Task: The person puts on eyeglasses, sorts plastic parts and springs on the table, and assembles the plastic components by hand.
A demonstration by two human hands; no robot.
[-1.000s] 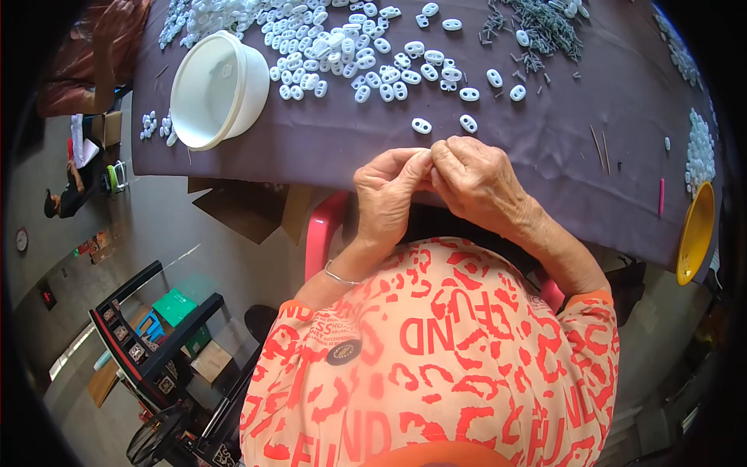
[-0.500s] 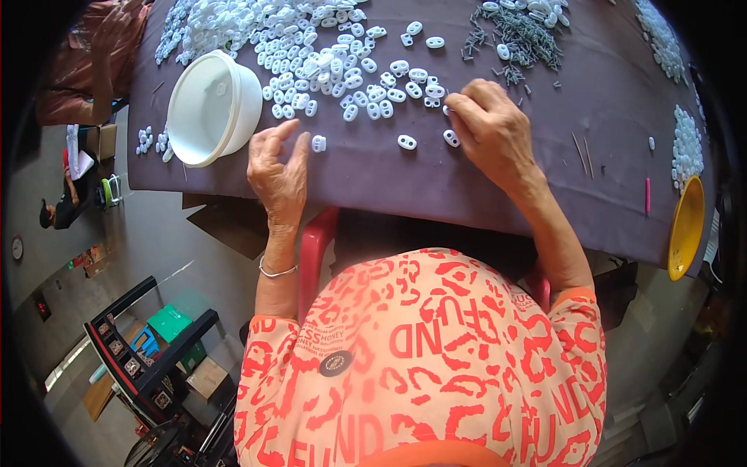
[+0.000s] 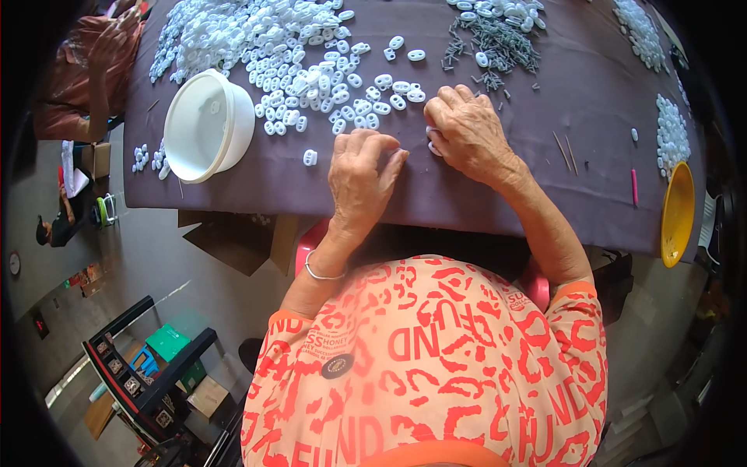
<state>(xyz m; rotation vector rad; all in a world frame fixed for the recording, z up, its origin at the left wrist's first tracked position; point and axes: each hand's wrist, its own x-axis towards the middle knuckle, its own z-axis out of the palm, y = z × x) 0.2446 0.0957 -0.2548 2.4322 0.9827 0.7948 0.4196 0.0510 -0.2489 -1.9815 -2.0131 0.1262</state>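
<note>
Two white ovals show at the left edge of the right hand (image 3: 468, 132), near the middle of the frame; the lower oval (image 3: 433, 148) lies at its bent fingertips, on the side facing the left hand (image 3: 359, 177), and the upper oval (image 3: 430, 129) is mostly covered by the fingers; the right hand is plainly the nearer one to both, though whether it pinches either cannot be told; the hands are apart, with bare purple cloth (image 3: 416, 194) between them; the left hand lies leftward and slightly lower in the frame, thumb and forefinger curled toward each other, tips pointing right toward the ovals; anything between those tips is too small to make out; the lower oval's long axis seems to slant down to the right, but part of it is hidden; one loose piece (image 3: 310, 157) sits left of the left hand, well apart from the right; a big pile (image 3: 264, 54) of white pieces spreads over the upper left; a heap of grey pins (image 3: 502, 50) lies at the top, right of centre, nearer the right hand; a white tub (image 3: 243, 124) leans at left, and a pink pen (image 3: 634, 187) lies toward the right edge.
</note>
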